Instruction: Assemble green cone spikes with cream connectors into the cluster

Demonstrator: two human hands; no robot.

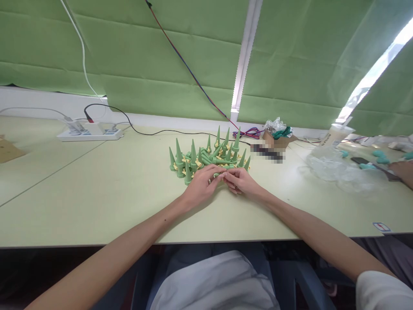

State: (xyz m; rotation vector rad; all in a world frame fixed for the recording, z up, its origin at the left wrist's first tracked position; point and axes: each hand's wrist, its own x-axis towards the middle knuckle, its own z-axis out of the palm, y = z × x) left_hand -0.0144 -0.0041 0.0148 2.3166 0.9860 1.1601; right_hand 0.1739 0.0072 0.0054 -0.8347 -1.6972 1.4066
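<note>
Several green cone-shaped pieces [193, 153] with small yellow parts stand in a cluster on the pale table, and more green pieces lie among them. At the cluster's front edge, my left hand [204, 183] has its fingers closed around a small green piece [216, 175]. My right hand [239, 180] meets it from the right, with thumb and fingertips pinched together against the left fingertips. Whatever lies between the right fingertips is too small and hidden to name.
A white power strip [90, 134] with plugs sits at the back left. Behind the cones are coiled wires [248, 133] and a brown box [279, 140]. A cup [335, 135] and clear plastic bag [338, 168] stand at right, near another person's hand [402, 171].
</note>
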